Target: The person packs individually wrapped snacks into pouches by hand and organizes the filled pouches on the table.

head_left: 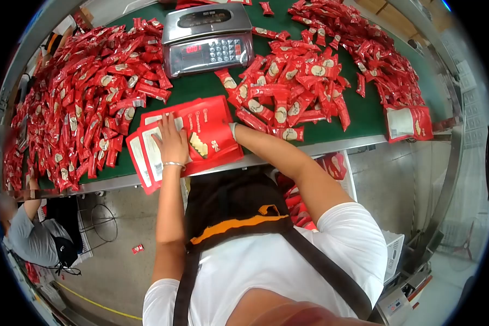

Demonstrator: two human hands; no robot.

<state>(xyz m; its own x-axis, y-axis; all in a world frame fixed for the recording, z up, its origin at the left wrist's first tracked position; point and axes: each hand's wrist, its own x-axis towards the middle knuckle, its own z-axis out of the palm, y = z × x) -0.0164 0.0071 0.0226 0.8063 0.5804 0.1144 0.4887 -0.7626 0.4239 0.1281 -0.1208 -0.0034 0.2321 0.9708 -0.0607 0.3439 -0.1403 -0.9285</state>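
The left hand (pixel 172 142) lay palm down on the stack of red printed pouches (pixel 214 117), its grip flat with the fingers apart. The right forearm (pixel 274 152) extended to the right edge of the stack; past the wrist the right hand was hidden, so the state of its grip could not be told. The stack was located at the front edge of the green counter (pixel 359 117), fanned so that white label panels showed at its left. A digital weighing scale (pixel 209 54) with lit red digits stood behind it. Small red wrapped packets formed a left pile (pixel 87 103), a centre pile (pixel 296 87) and a right pile (pixel 380 57). A separate red pouch (pixel 422 122) was positioned at the front right.
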